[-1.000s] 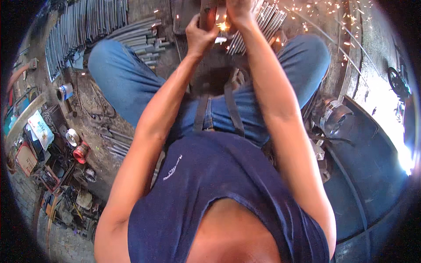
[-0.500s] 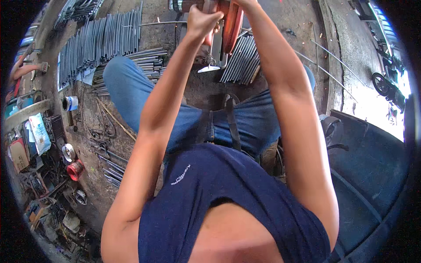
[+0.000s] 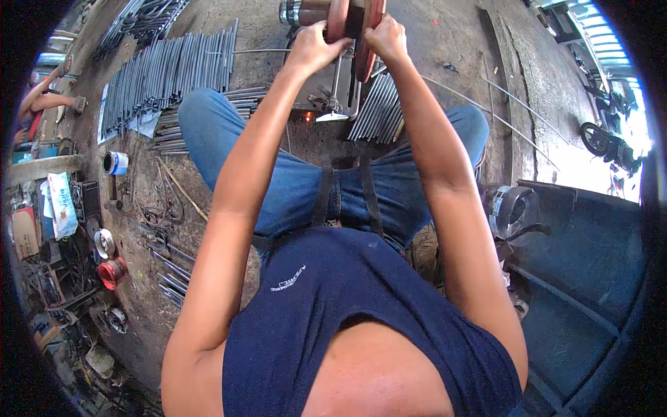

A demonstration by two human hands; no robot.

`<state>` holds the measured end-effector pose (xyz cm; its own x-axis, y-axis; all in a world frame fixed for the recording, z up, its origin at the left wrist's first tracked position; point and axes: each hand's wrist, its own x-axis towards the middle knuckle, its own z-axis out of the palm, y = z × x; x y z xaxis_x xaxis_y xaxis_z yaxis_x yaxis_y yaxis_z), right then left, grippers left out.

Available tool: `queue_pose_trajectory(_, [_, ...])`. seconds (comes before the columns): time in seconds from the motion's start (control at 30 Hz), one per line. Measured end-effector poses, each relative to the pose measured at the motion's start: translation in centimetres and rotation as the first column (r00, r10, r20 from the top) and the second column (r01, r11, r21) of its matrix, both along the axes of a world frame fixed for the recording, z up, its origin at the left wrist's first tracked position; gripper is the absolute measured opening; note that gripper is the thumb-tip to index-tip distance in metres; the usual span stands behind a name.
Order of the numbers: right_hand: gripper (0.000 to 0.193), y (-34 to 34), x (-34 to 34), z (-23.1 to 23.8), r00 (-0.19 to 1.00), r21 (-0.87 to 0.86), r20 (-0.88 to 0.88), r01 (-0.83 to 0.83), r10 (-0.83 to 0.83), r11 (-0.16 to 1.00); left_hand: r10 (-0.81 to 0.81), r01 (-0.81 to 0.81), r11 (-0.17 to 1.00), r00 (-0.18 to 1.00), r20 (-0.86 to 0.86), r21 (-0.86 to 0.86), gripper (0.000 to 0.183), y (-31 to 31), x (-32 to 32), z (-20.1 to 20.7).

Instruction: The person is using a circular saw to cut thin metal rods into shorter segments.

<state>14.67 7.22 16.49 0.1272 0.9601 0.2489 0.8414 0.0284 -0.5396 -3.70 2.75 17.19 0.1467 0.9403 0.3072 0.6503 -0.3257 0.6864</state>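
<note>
A cut-off saw [image 3: 338, 19] with red guards stands at the top edge, partly out of view. My right hand [image 3: 387, 38] is closed round the edge of its right-hand red part. At the left side, my left hand [image 3: 313, 50] is curled against the other red part, thumb stretched toward a metal upright. What its fingers hold is hidden. A thin metal rod [image 3: 260, 51] runs in from the left toward that hand. Below the hands are the saw's metal clamp frame [image 3: 338, 90] and a pale angled plate [image 3: 331, 117], with small glowing embers [image 3: 308, 116] beside it.
Cut metal rods [image 3: 174, 76] lie in rows at the left, and a shorter bundle [image 3: 379, 108] lies right of the saw. Long rods [image 3: 500, 118] cross the right-hand floor. Cans, tools and a red spool [image 3: 111, 272] crowd the left. Another person's legs [image 3: 55, 101] show far left.
My view has shifted slightly. My right hand, cut off by the top edge before, now shows whole. My left hand sits a little lower in view. Flying sparks at the right are gone; embers glow by the plate.
</note>
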Motion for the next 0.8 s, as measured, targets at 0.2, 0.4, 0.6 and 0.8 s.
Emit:
queue_pose_trajectory(0.2, [0.028, 1.8, -0.3, 0.6, 0.997, 0.014, 0.073, 0.000, -0.001, 1.000, -0.094, 0.067, 0.986, 0.980, 0.174, 0.156, 0.057, 0.9, -0.2, -0.5])
queue_pose_trajectory(0.4, [0.039, 6.8, 2.3, 7.9, 0.975, 0.077, -0.213, 0.083, -0.065, 0.994, 0.198, -0.191, 0.980, 0.964, 0.176, -0.056, 0.045, 8.7, 1.6, 9.9])
queue_pose_trajectory(0.6, [0.023, -2.0, 4.8, -6.4, 0.809, -0.193, -0.502, 0.239, -0.306, 0.951, 0.099, -0.213, 0.828, 0.966, 0.238, 0.519, 0.036, 10.5, -0.5, 10.2])
queue_pose_trajectory(0.8, [0.021, -10.6, -0.3, -27.7, 0.195, -0.779, -0.594, -0.383, -0.781, 0.497, 0.121, -0.152, 0.938, 0.986, 0.117, 0.312, 0.042, 8.0, -9.7, 0.3])
